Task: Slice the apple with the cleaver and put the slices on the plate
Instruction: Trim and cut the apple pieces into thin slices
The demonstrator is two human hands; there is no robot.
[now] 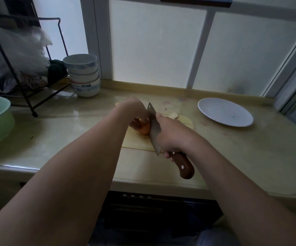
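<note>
the left hand (134, 110) steadies the orange-red apple piece (145, 129) on the pale wooden cutting board (134, 141), fingers curled over it. the right hand (172, 134) grips the wooden-handled steel cleaver (154, 128), blade against the apple. pale slices (184, 119) lie on the board; the round white plate (225, 111) sits well apart.

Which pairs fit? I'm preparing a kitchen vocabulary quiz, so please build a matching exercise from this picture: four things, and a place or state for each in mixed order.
Things:
1. cleaver
2. plate
3. bowls
4. apple

Places or states:
A. stacked at the back left of the counter
B. no slices on it, right of the cutting board
C. gripped by its handle in the right hand
D. held on the cutting board by the left hand

Pairs: 1-C, 2-B, 3-A, 4-D
</note>
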